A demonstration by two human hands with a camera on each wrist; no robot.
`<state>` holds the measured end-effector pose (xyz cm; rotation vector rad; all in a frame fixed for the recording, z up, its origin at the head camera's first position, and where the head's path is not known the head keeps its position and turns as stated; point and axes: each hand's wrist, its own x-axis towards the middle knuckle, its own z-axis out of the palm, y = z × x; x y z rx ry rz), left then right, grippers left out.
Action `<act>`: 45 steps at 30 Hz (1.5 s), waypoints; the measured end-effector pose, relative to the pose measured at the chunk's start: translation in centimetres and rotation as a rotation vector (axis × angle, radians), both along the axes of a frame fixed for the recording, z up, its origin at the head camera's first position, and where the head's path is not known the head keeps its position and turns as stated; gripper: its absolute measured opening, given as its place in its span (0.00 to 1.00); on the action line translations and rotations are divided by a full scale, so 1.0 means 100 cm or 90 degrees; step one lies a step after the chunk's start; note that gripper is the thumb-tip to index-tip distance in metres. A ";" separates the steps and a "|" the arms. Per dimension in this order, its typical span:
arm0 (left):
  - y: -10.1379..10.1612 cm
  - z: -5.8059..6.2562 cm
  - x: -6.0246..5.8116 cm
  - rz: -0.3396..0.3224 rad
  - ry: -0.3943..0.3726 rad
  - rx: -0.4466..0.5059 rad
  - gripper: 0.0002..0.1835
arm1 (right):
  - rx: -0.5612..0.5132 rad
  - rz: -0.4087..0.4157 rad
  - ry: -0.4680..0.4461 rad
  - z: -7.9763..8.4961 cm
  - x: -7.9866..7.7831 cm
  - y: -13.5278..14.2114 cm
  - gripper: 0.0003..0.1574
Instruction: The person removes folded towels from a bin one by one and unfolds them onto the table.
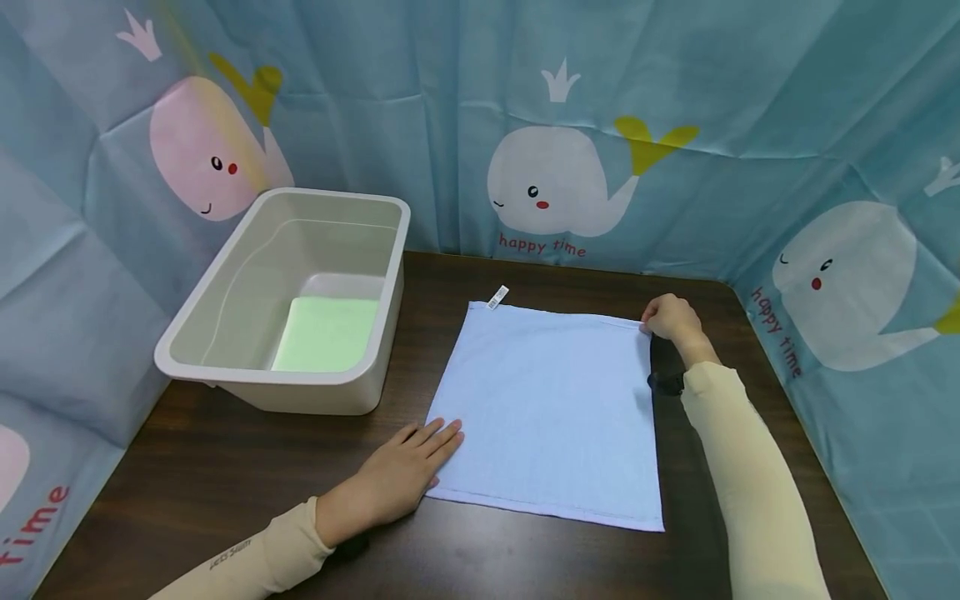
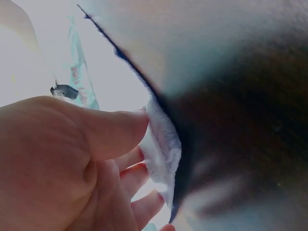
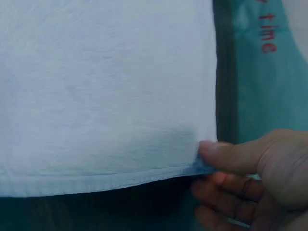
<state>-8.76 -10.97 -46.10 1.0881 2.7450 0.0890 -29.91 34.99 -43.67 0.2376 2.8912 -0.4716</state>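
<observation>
In the head view, a pale blue cloth (image 1: 547, 417) lies spread on the dark table (image 1: 225, 467), to the right of a grey basin (image 1: 262, 377), which has a light green sheet (image 1: 330, 333) at its bottom. The left hand (image 1: 405, 471) rests with spread fingers on the near left corner, and the right hand (image 1: 672, 319) is at the far right corner. Only this view shows the basin and the whole cloth. The left wrist view adds the thumb touching the bunched edge, with fingers near it; whether they pinch the cloth, one cannot tell. The right wrist view shows clearly that the right thumb and fingers grip the corner between them. Concerning writing, the curtain (image 1: 420, 125) carries "happy time" in red under the whales, and the right wrist view repeats "time". A white tag (image 1: 497, 297) stands out from the cloth's far left edge, its print too small to read; dark letters on the left sleeve (image 1: 262, 554) are also unclear.
</observation>
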 end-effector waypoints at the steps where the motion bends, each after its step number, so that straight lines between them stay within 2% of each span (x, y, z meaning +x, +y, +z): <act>1: 0.000 0.001 0.000 0.001 0.000 -0.001 0.30 | 0.000 -0.001 -0.001 -0.003 -0.001 0.001 0.07; 10: 0.002 0.003 0.000 -0.004 0.015 -0.006 0.30 | -0.009 0.005 0.057 -0.018 -0.008 -0.003 0.06; 21: 0.001 0.003 -0.003 -0.004 0.088 -0.023 0.33 | -0.055 0.004 0.174 -0.019 -0.026 -0.036 0.06; 23: 0.001 0.002 -0.004 0.000 0.093 -0.029 0.34 | -0.055 0.010 0.169 -0.018 -0.030 -0.040 0.06; 25: 0.000 0.000 -0.005 0.004 0.088 -0.030 0.34 | -0.057 0.012 0.140 -0.019 -0.033 -0.042 0.07; 30: -0.002 -0.002 -0.007 0.011 0.072 -0.017 0.31 | -0.070 -0.015 0.082 -0.022 -0.035 -0.042 0.11; 38: -0.005 -0.006 -0.009 0.021 0.044 0.010 0.31 | -0.100 -0.078 0.106 -0.024 -0.030 -0.039 0.14; 45: -0.012 -0.004 -0.013 0.027 0.044 0.002 0.32 | -0.140 -0.093 0.121 -0.027 -0.029 -0.036 0.12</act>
